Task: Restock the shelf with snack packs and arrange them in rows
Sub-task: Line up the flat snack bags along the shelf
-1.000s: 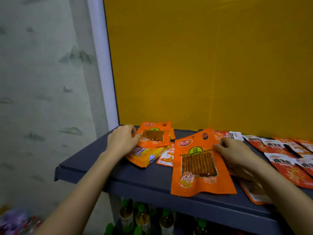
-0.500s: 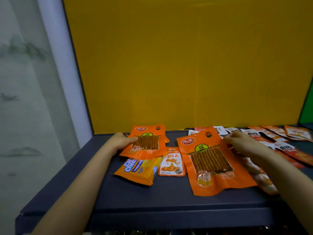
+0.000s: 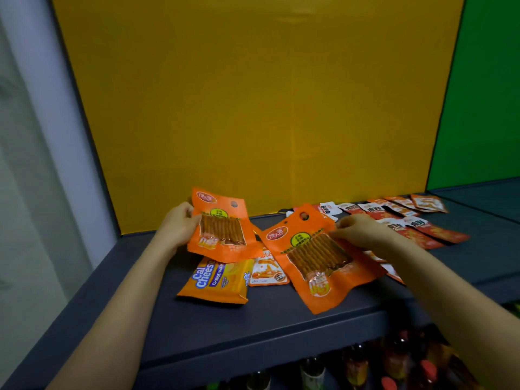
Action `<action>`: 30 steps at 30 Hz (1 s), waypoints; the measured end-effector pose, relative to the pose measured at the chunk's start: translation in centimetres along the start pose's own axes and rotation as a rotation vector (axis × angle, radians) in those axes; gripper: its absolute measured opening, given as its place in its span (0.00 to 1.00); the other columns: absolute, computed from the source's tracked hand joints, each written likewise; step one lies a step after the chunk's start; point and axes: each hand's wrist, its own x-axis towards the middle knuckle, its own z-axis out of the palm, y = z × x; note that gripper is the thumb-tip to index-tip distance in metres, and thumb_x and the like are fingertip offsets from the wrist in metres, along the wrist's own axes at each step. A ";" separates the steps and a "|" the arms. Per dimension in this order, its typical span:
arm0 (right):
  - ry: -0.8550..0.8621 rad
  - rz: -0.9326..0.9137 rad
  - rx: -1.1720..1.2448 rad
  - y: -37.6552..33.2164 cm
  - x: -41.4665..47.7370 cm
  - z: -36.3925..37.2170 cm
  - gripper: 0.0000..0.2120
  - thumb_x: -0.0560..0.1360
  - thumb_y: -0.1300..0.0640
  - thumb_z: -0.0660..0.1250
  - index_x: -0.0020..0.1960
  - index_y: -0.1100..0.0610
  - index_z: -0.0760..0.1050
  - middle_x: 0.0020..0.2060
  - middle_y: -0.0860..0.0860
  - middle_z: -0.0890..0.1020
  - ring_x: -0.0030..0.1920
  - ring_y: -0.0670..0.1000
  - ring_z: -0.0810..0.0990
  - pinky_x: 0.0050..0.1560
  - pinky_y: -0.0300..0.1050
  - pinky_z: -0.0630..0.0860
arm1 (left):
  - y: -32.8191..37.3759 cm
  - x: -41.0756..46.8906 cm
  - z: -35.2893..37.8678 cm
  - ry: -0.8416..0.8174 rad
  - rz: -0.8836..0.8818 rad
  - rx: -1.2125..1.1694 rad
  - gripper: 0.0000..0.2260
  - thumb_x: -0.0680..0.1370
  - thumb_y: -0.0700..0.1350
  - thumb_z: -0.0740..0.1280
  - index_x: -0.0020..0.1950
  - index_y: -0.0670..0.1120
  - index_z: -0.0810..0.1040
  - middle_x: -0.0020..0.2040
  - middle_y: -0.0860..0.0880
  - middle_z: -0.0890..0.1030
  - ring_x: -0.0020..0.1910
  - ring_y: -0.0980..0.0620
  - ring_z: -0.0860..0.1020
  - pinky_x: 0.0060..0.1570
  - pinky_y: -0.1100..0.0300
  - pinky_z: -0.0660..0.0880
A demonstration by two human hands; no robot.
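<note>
The shelf (image 3: 281,319) is dark slate blue, backed by a mustard-yellow panel (image 3: 253,108) and, at its right end, a green panel (image 3: 484,94). The rear-left stick pack (image 3: 222,229) and central stick pack (image 3: 318,257) are bright orange, with clear windows showing brown sticks. The Cal Cheese wafer pack (image 3: 216,280) by the front edge is amber with blue-and-white lettering. The right-rear sachets (image 3: 439,235) are red with white tops.
</note>
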 end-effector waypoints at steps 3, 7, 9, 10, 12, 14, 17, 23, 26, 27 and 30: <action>0.056 -0.070 0.000 0.3 0.1 -0.2 0.07 0.79 0.59 0.60 0.43 0.59 0.71 0.33 0.55 0.72 0.32 0.49 0.69 0.35 0.43 0.65 | 0.8 -0.2 -0.6 0.013 0.050 -0.100 0.11 0.80 0.42 0.58 0.38 0.50 0.65 0.42 0.41 0.78 0.38 0.43 0.77 0.36 0.53 0.72; 0.149 -0.128 0.134 1.4 -0.7 -1.9 0.07 0.78 0.61 0.59 0.41 0.58 0.69 0.33 0.55 0.72 0.32 0.50 0.69 0.34 0.43 0.63 | 3.8 -1.4 -0.8 0.082 0.150 -0.237 0.07 0.81 0.39 0.58 0.44 0.48 0.68 0.40 0.41 0.78 0.30 0.48 0.75 0.30 0.59 0.70; 0.179 -0.115 0.250 2.7 -1.3 -3.6 0.11 0.79 0.60 0.60 0.38 0.56 0.69 0.32 0.53 0.74 0.31 0.49 0.70 0.33 0.43 0.65 | 5.8 -2.1 -0.3 0.064 0.166 -0.348 0.08 0.81 0.39 0.57 0.44 0.49 0.68 0.38 0.43 0.77 0.23 0.55 0.77 0.23 0.64 0.72; 0.193 -0.103 0.292 3.4 -1.7 -4.7 0.12 0.79 0.59 0.60 0.37 0.54 0.69 0.32 0.53 0.74 0.31 0.49 0.71 0.33 0.43 0.66 | 6.9 -2.5 0.2 0.042 0.163 -0.395 0.08 0.81 0.39 0.57 0.44 0.49 0.68 0.37 0.44 0.77 0.20 0.59 0.76 0.20 0.67 0.72; 0.198 -0.080 0.389 5.1 -2.7 -7.0 0.12 0.80 0.59 0.59 0.38 0.54 0.70 0.34 0.55 0.76 0.33 0.51 0.74 0.37 0.44 0.70 | 9.1 -3.2 1.8 -0.013 0.152 -0.447 0.05 0.81 0.39 0.57 0.48 0.47 0.68 0.37 0.46 0.76 0.18 0.61 0.76 0.17 0.69 0.71; 0.189 -0.052 0.495 7.3 -4.1 -9.5 0.11 0.80 0.60 0.57 0.40 0.56 0.71 0.36 0.56 0.78 0.35 0.54 0.76 0.40 0.47 0.73 | 11.4 -4.1 4.2 -0.071 0.153 -0.449 0.04 0.81 0.39 0.58 0.49 0.47 0.68 0.38 0.45 0.77 0.18 0.61 0.76 0.17 0.68 0.71; 0.214 0.031 0.550 11.9 -6.1 -13.6 0.10 0.81 0.59 0.56 0.43 0.57 0.72 0.35 0.54 0.78 0.33 0.51 0.76 0.39 0.47 0.74 | 15.1 -5.8 8.6 -0.140 0.174 -0.437 0.06 0.81 0.39 0.57 0.47 0.48 0.68 0.39 0.45 0.77 0.19 0.60 0.76 0.18 0.68 0.72; 0.302 0.202 0.646 21.4 -10.7 -23.0 0.09 0.81 0.59 0.55 0.44 0.58 0.71 0.31 0.56 0.78 0.18 0.46 0.76 0.18 0.35 0.72 | 23.6 -10.7 19.3 -0.248 0.174 -0.444 0.02 0.81 0.40 0.57 0.51 0.47 0.67 0.45 0.42 0.77 0.32 0.49 0.76 0.29 0.60 0.73; 0.376 0.242 0.618 26.3 -12.5 -27.6 0.08 0.81 0.59 0.56 0.49 0.61 0.73 0.20 0.51 0.79 0.16 0.45 0.75 0.17 0.32 0.69 | 27.3 -13.4 25.0 -0.297 0.165 -0.462 0.02 0.81 0.41 0.57 0.53 0.47 0.67 0.42 0.44 0.78 0.31 0.49 0.76 0.30 0.59 0.73; 0.402 0.249 0.600 27.8 -12.9 -29.0 0.08 0.81 0.60 0.56 0.50 0.62 0.73 0.18 0.50 0.78 0.15 0.45 0.74 0.17 0.31 0.68 | 28.4 -14.2 26.8 -0.314 0.163 -0.469 0.03 0.81 0.42 0.57 0.54 0.47 0.67 0.43 0.44 0.78 0.32 0.49 0.76 0.31 0.59 0.73; 0.470 0.256 0.586 32.1 -14.3 -32.8 0.09 0.81 0.61 0.56 0.53 0.63 0.73 0.23 0.52 0.78 0.15 0.43 0.73 0.16 0.29 0.66 | 31.7 -16.4 32.1 -0.363 0.159 -0.491 0.04 0.81 0.43 0.58 0.56 0.47 0.67 0.47 0.41 0.78 0.33 0.49 0.76 0.33 0.59 0.72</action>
